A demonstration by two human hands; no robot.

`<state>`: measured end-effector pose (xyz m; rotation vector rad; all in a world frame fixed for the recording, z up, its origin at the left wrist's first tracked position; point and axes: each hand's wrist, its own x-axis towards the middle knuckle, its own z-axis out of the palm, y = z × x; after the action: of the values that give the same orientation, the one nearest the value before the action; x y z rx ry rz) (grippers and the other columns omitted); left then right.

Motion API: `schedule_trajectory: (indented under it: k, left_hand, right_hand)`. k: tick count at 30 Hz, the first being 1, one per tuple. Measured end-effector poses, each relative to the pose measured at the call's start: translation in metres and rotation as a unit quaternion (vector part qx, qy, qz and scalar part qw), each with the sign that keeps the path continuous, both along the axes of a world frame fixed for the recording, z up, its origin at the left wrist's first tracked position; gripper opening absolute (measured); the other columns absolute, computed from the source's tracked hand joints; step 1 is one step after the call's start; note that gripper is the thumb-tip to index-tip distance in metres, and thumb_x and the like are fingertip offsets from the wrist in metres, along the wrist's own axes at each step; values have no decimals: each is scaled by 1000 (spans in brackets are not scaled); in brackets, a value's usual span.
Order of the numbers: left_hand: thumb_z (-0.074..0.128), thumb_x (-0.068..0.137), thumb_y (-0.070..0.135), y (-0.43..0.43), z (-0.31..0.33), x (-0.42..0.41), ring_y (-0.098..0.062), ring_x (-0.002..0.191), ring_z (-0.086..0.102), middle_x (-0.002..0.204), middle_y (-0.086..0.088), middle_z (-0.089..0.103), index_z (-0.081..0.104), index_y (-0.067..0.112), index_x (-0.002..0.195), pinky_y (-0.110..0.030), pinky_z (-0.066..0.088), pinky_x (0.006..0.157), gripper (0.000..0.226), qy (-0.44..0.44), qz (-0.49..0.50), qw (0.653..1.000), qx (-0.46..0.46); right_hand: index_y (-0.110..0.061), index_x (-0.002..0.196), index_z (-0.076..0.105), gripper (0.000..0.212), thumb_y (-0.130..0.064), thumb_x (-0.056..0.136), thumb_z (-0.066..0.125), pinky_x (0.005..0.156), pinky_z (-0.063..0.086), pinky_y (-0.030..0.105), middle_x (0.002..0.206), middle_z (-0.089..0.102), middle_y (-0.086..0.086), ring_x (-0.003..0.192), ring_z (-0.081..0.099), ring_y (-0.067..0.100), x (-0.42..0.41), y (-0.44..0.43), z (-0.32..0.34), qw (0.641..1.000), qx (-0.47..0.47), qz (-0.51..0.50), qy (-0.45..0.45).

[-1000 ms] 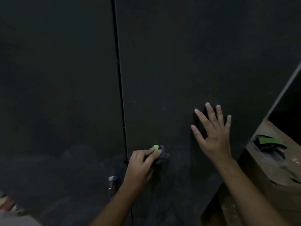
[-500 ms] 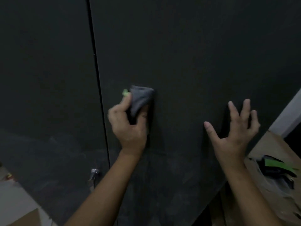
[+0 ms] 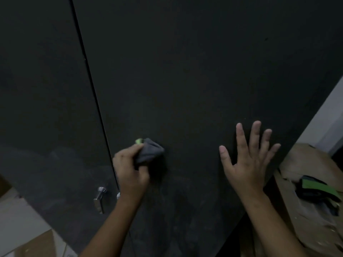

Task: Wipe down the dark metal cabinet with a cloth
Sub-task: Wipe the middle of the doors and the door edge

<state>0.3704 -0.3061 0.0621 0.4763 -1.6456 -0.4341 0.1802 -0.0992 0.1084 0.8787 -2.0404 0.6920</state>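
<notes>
Now, up and right of the silver knob point(image 3: 100, 193), the left hand point(image 3: 130, 171) has dragged the balled cloth point(image 3: 149, 153) back down the cabinet point(image 3: 185, 71) door, grip bunched round it. Farther right, the right hand point(image 3: 246, 164) braces flat, fingers spread. The smeary lower panel seemingly remains.

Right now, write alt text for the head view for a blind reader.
A left hand presses a bunched grey cloth against a dark cabinet door, while the right hand lies spread open beside it. A silver handle sits lower left.
</notes>
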Motion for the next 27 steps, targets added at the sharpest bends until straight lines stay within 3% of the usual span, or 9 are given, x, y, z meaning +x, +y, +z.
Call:
schedule_trajectory:
  k: [2, 7, 9, 11, 14, 17, 19, 24, 27]
  left_hand:
    - [55, 74, -3, -10, -3, 5, -26, 108, 53, 117, 17, 46, 54, 10, 122, -34, 45, 94, 50, 78, 34, 992, 93]
    - [63, 89, 22, 4, -29, -2, 0, 121, 41, 126, -7, 37, 44, 0, 133, -21, 35, 106, 53, 137, 56, 965, 216]
    - [62, 89, 23, 19, -49, -10, -13, 118, 46, 123, -12, 37, 44, -1, 133, -30, 41, 103, 53, 106, 45, 967, 227]
    - [64, 85, 15, 37, -68, -22, -25, 114, 48, 117, -22, 41, 47, -2, 130, -34, 43, 102, 51, 51, 15, 981, 185]
    - [66, 72, -6, 67, -77, -35, -4, 112, 42, 116, -17, 42, 49, 11, 129, -16, 37, 104, 63, -74, -106, 986, 101]
    - [59, 77, 15, 79, -75, -40, -15, 98, 50, 111, 1, 39, 49, 22, 128, -35, 54, 84, 52, -209, -168, 963, -23]
    - [56, 76, 21, 72, -71, -38, -18, 92, 51, 106, 5, 41, 52, 24, 123, -38, 54, 75, 47, -225, -163, 959, -46]
    - [48, 69, 7, 27, -61, -5, -14, 96, 46, 104, 5, 51, 58, 16, 113, -24, 39, 88, 46, -33, -40, 997, 62]
    - [52, 73, -1, -16, -54, 22, -26, 103, 50, 110, -5, 46, 57, -1, 113, -30, 41, 93, 40, 67, 55, 979, 183]
  right_hand:
    - [-30, 159, 7, 77, -52, 97, 46, 118, -9, 63, 166, -10, 3, 152, -11, 32, 11, -10, -5, 999, -19, 2, -26]
    - [-30, 159, 7, 76, -49, 97, 47, 117, -4, 68, 165, -11, 7, 152, -12, 35, 26, -26, -16, 998, -31, 5, -50]
    - [-30, 159, 8, 77, -48, 97, 50, 118, -7, 66, 166, -11, 8, 152, -13, 35, 27, -27, -20, 999, -20, 8, -47]
    - [-30, 159, 8, 77, -48, 96, 50, 118, -9, 63, 166, -13, 8, 152, -13, 35, 28, -27, -23, 999, -10, 13, -47]
    - [-31, 159, 7, 76, -48, 97, 48, 119, -7, 63, 166, -12, 8, 152, -12, 36, 30, -27, -25, 998, -6, 13, -54]
    - [-31, 159, 8, 75, -48, 97, 47, 119, -5, 64, 166, -10, 10, 153, -12, 35, 30, -25, -26, 999, 4, 12, -51]
    - [-33, 159, 9, 75, -48, 96, 47, 119, -5, 64, 166, -10, 9, 153, -12, 34, 29, -22, -28, 999, 12, 14, -50]
    - [-35, 158, 13, 74, -41, 96, 52, 120, -5, 60, 167, -7, 9, 153, -10, 33, 34, -19, -33, 998, 10, 24, -52]
    - [-29, 158, 17, 73, -35, 95, 54, 121, -8, 59, 167, -4, 13, 153, -10, 36, 45, -26, -41, 997, 11, 24, -73]
